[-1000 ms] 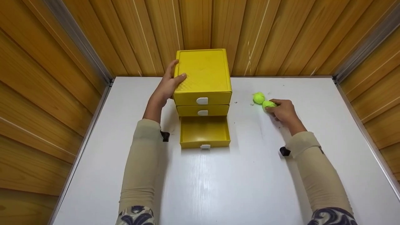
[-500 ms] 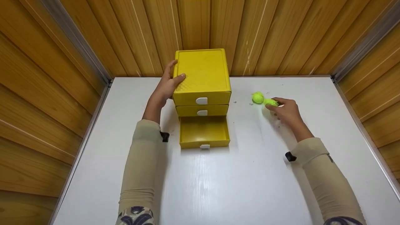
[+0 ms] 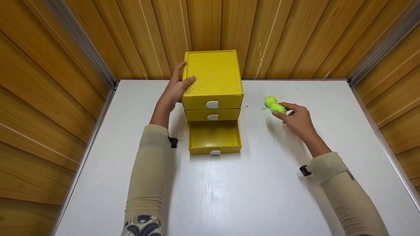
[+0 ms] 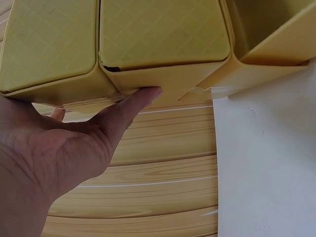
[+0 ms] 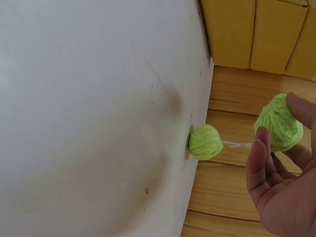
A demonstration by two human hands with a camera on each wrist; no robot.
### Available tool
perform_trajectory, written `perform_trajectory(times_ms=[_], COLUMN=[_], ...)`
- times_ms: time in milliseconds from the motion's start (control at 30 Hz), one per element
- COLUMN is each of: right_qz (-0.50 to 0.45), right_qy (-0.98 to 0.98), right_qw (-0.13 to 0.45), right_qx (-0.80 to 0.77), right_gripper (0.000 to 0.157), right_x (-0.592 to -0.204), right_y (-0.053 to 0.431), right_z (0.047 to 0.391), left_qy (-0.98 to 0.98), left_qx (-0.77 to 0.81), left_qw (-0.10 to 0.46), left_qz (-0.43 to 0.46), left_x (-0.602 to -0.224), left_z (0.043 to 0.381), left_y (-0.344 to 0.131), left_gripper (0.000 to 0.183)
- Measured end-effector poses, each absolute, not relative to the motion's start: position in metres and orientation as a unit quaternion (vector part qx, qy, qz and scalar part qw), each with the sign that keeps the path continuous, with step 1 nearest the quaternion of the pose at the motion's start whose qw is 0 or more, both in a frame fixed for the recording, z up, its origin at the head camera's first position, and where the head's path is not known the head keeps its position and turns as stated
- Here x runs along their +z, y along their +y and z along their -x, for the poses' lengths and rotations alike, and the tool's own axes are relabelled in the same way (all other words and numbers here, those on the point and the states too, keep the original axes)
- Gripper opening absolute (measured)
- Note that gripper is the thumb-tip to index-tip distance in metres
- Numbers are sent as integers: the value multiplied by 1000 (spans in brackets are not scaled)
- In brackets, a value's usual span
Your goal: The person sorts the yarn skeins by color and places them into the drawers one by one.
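A yellow drawer cabinet (image 3: 212, 73) stands at the back of the white table, its bottom drawer (image 3: 215, 136) pulled out with nothing visible inside. My left hand (image 3: 174, 88) rests against the cabinet's left side, thumb over the top edge. In the left wrist view, straight fingers (image 4: 140, 98) touch the cabinet's side wall. To the right, my right hand (image 3: 297, 119) pinches a lime-green yarn ball (image 5: 281, 123) between thumb and fingers, raised off the table. A second green yarn ball (image 5: 205, 142) lies on the table just behind it.
The white table (image 3: 210, 196) is bordered by wood-patterned walls (image 3: 288, 39) at the back and both sides. Small dark specks mark the tabletop near the yarn balls. Black wrist devices (image 3: 305, 170) hang under the cuffs.
My right hand has lifted the nearer yarn ball off the table and shifted it slightly left and toward me. My left hand, the cabinet and the other ball stay in place.
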State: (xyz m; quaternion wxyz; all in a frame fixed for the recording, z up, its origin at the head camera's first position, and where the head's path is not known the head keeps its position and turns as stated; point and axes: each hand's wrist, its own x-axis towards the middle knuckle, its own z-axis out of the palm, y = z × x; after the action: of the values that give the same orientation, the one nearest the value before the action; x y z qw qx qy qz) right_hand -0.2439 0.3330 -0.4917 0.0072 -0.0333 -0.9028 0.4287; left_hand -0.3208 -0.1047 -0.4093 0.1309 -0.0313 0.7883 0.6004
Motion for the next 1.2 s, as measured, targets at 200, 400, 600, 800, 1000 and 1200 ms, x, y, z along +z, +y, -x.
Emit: perform_trajectory(times_ms=[200,400,600,800,1000,1200], right_qz=[2,-23,-34,-46,-71,-95], right_qy=[-904,-903,-898,-893,-889,-891], right_qw=[10,4,-6,-14,-23,-35], right_qx=[427,429,439,447,451,442], right_gripper=[55,52,50,47,47,47], right_x=[-487,-483,-484,-487,-486,-486], right_y=[311,294,284,275,263,248], right_z=[232,222,217,213,206,203], left_qy=[790,789,784,781,781,781], left_qx=[599,600,606,610,611,610], left_qw=[127,126,128,128,126,127], left_qz=[28,30,34,34,31,32], left_x=[-409,-409,-410,-410,-410,-409], left_z=[321,323,323,324,323,322], left_y=[-106,-107,-108,-108,-108,-108], left_gripper=[73,74,74,74,74,74])
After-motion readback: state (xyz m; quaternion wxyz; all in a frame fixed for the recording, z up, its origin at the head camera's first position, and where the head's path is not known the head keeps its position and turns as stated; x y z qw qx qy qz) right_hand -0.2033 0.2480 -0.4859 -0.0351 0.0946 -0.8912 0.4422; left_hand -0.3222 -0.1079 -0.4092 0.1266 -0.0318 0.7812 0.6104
